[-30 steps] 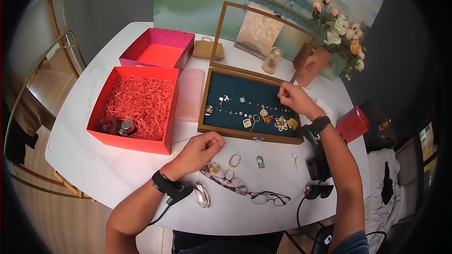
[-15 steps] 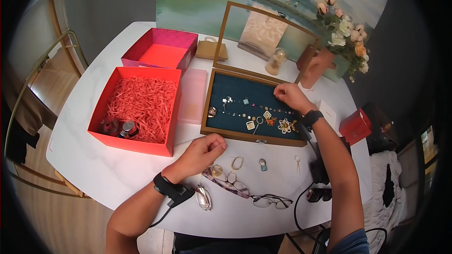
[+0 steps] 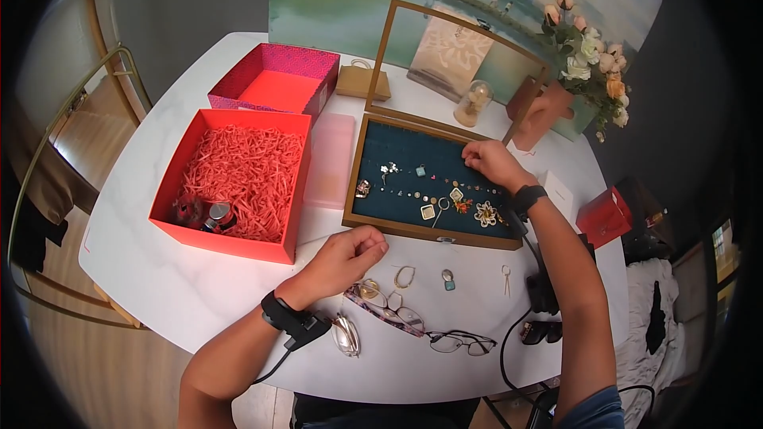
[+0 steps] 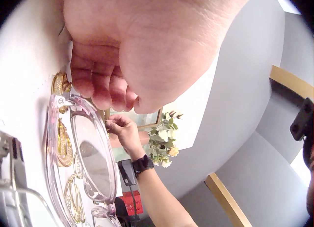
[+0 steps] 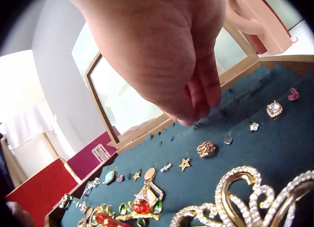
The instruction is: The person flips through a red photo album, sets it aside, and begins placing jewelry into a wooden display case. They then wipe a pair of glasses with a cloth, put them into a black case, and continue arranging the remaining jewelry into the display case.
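Over the back right part of a teal board (image 3: 405, 139) in a wooden jewellery case (image 3: 356, 171), my right hand (image 3: 497, 165) points its fingers down. Its thumb and fingers pinch together at the board, with a small silvery stud earring (image 5: 196, 125) just showing at the tips; most of it is hidden. Nearby on the board are a gold ring-like piece (image 5: 206, 149), a gold star (image 5: 184, 164) and a pearl-edged brooch (image 3: 486, 214). My left hand (image 3: 342, 260) rests on the white table, loosely curled around nothing, beside pink-patterned eyeglasses (image 3: 383, 311).
Left of the case stand a red box (image 3: 222, 246) with shredded paper and a patterned box (image 3: 318, 79). In front lie a hoop earring (image 3: 404, 276), a turquoise-drop earring (image 3: 449, 280) and black-framed eyeglasses (image 3: 462, 342). A glass dome (image 3: 474, 103) and a flower vase (image 3: 542, 115) stand behind.
My right hand has shifted a little left and back over the board, its fingertips lower at the fabric. The left hand stays in place; the head view has turned slightly.
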`<control>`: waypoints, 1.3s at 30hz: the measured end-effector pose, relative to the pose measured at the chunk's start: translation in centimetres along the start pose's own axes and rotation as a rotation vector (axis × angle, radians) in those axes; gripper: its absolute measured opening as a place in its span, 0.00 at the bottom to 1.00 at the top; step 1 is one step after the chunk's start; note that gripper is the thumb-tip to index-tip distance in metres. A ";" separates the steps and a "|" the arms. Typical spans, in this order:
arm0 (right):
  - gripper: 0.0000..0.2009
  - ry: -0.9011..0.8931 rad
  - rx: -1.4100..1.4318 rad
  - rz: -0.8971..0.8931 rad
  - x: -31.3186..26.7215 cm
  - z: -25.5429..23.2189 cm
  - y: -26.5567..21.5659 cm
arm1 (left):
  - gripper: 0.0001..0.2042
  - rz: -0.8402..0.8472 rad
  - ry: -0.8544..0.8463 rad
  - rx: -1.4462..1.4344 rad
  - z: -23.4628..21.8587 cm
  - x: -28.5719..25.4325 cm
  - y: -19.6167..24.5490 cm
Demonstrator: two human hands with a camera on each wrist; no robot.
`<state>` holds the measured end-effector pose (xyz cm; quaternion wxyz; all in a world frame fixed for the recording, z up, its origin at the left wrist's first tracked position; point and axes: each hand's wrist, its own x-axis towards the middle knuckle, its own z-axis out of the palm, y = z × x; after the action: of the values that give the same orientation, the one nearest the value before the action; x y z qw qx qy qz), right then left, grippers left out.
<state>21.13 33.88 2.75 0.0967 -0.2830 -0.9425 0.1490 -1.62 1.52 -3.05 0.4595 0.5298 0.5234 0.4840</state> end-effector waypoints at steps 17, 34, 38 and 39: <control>0.12 -0.041 -0.115 -0.013 -0.7 -0.1 -0.4 | 0.08 -0.014 -0.021 0.026 -0.1 -0.1 0.2; 0.09 -0.087 -0.194 0.014 -0.4 0.1 0.2 | 0.08 0.052 0.006 0.038 -0.1 -0.1 0.3; 0.12 -0.070 -0.155 0.018 -1.2 -0.1 -0.4 | 0.09 -0.006 0.020 0.010 -0.1 -0.2 0.6; 0.13 -0.014 -0.118 0.015 -1.7 -0.3 -0.6 | 0.09 0.000 0.028 0.014 -0.1 -0.2 0.7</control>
<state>22.29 32.48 3.07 0.0723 -0.2940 -0.9482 0.0960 -1.63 1.34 -2.39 0.4485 0.5263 0.5329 0.4877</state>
